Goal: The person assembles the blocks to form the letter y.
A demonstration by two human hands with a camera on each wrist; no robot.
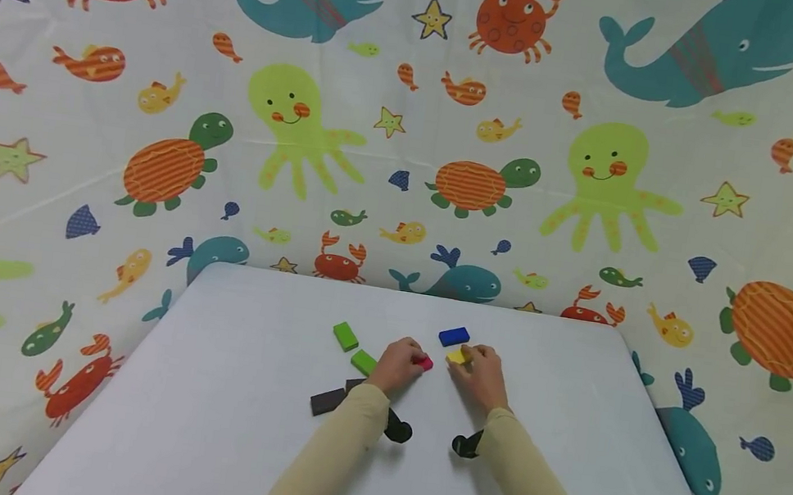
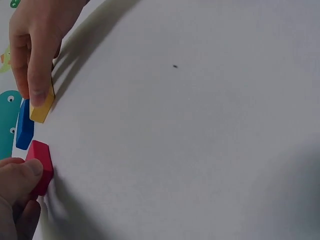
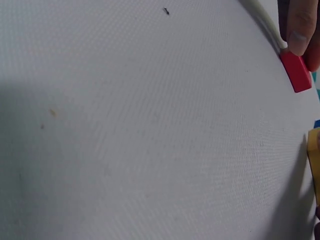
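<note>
On the white table point(image 1: 233, 426) my left hand point(image 1: 416, 364) pinches a small red block point(image 1: 425, 362); the left wrist view shows the thumb on the red block point(image 2: 41, 165). A few centimetres to the right, my right hand point(image 1: 464, 361) pinches a yellow block point(image 1: 457, 356) between its fingertips. That yellow block point(image 2: 42, 107) is tilted up off the table. A blue block point(image 1: 454, 336) lies flat just behind the two hands. In the right wrist view a fingertip touches the red block point(image 3: 296, 72), and the yellow block point(image 3: 314, 160) shows at the right edge.
Two green blocks point(image 1: 345, 336) point(image 1: 363, 361) lie left of my left hand. A dark block point(image 1: 327, 401) sits by my left forearm. A cloth printed with sea animals point(image 1: 600, 165) hangs behind and around the table.
</note>
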